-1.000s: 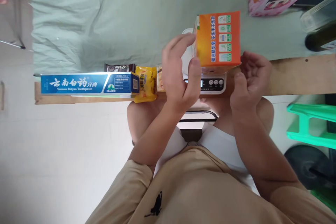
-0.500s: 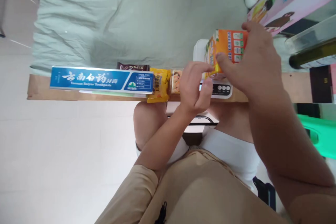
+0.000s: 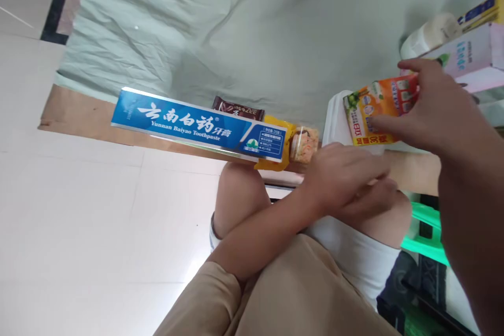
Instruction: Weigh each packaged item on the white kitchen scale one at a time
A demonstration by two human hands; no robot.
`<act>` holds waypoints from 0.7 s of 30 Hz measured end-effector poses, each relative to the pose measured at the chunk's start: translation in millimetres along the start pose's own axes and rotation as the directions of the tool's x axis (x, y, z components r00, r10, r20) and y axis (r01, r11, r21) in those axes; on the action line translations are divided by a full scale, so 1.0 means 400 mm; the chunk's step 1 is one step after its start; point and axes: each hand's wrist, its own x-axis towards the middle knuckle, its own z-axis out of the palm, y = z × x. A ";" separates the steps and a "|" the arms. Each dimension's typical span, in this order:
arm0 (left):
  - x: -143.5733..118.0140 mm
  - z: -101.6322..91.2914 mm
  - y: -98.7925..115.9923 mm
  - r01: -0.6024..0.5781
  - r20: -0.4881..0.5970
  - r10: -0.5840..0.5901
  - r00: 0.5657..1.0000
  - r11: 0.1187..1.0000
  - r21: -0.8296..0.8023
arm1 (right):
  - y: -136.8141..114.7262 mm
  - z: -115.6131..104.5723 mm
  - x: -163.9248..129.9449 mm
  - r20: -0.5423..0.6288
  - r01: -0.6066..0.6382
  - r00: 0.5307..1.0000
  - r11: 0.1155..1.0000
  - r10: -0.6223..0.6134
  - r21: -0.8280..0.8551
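Observation:
My right hand (image 3: 441, 100) grips a small orange and yellow printed box (image 3: 380, 107), thumb on its near face and fingers over its far right side. The box is tilted, over a white kitchen scale (image 3: 334, 118); whether it rests on the scale is hard to tell. My left hand (image 3: 350, 178) is curled in a loose fist before the scale, hiding its front part. Anything inside those fingers is hidden. Left of it are a clear-wrapped snack (image 3: 304, 144), a yellow packet (image 3: 277, 164), a dark brown wrapped bar (image 3: 239, 109) and a blue toothpaste box (image 3: 197, 126) partly covering them.
A pale green cloth (image 3: 295, 26) covers the table, with a brown edge strip (image 3: 79, 110) at the front. At the far right stand a white bottle (image 3: 429, 34), a pink-white carton (image 3: 464, 55) and a yellow-blue box (image 3: 482, 13). A green plastic stool (image 3: 425, 244) is below.
The view has shifted and tilted. My right hand has turned the orange box so its printed front shows. My left hand has drawn back from the box toward my lap.

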 end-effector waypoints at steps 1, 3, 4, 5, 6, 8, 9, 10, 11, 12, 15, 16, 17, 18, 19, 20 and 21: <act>-0.002 -0.002 0.002 -0.009 0.022 0.009 1.000 1.000 -0.006 | -0.023 -0.019 0.012 0.025 -0.030 0.999 0.999 0.029 0.014; -0.005 -0.004 0.002 -0.007 0.069 0.009 0.998 1.000 -0.017 | -0.087 -0.062 0.036 0.050 -0.032 0.998 0.998 0.029 0.048; -0.007 -0.004 0.000 -0.004 0.093 0.007 0.996 1.000 -0.022 | -0.128 -0.084 0.049 0.040 0.023 0.999 0.997 -0.025 0.067; -0.009 -0.003 -0.001 -0.003 0.109 0.005 0.994 1.000 -0.023 | -0.173 -0.104 0.062 0.022 0.098 0.995 0.991 -0.101 0.086; -0.010 -0.002 -0.003 -0.006 0.117 0.008 0.993 1.000 -0.022 | -0.223 -0.122 0.076 0.004 0.188 0.982 0.977 -0.190 0.103; -0.010 0.000 -0.005 -0.013 0.121 0.014 0.993 1.000 -0.010 | -0.333 -0.145 0.105 -0.003 0.336 0.941 0.936 -0.337 0.110; -0.010 0.001 -0.005 -0.014 0.123 0.014 0.992 1.000 0.000 | -0.392 -0.151 0.119 0.032 0.392 0.918 0.915 -0.396 0.098; -0.008 0.001 -0.004 -0.014 0.121 0.013 0.993 1.000 0.009 | -0.451 -0.152 0.131 0.064 0.450 0.888 0.889 -0.455 0.080; -0.007 0.001 -0.003 -0.005 0.128 0.002 0.992 1.000 0.021 | -0.509 -0.150 0.143 0.111 0.513 0.847 0.854 -0.520 0.091; -0.005 0.000 -0.002 0.001 0.146 -0.005 0.989 1.000 0.025 | -0.564 -0.145 0.152 0.152 0.558 0.808 0.822 -0.570 0.118; 0.004 -0.009 -0.001 0.046 0.206 -0.048 0.977 0.999 0.013 | -0.701 -0.119 0.169 0.218 0.656 0.696 0.729 -0.685 0.194; 0.008 -0.014 -0.001 0.072 0.213 -0.068 0.975 0.997 -0.007 | -0.735 -0.110 0.172 0.229 0.677 0.669 0.707 -0.707 0.203; 0.013 -0.019 0.000 0.095 0.218 -0.085 0.972 0.995 -0.037 | -0.764 -0.101 0.173 0.242 0.693 0.649 0.692 -0.721 0.204; 0.018 -0.026 0.000 0.119 0.223 -0.102 0.969 0.991 -0.064 | -0.787 -0.094 0.173 0.257 0.703 0.633 0.681 -0.730 0.204; 0.024 -0.034 0.001 0.154 0.247 -0.132 0.960 0.985 -0.072 | -0.806 -0.087 0.171 0.278 0.710 0.618 0.674 -0.735 0.204; 0.030 -0.043 0.004 0.183 0.293 -0.153 0.944 0.980 -0.076 | -0.821 -0.081 0.168 0.299 0.718 0.603 0.667 -0.739 0.201; 0.036 -0.054 0.007 0.216 0.359 -0.180 0.916 0.974 -0.062 | -0.831 -0.076 0.164 0.319 0.727 0.587 0.657 -0.745 0.197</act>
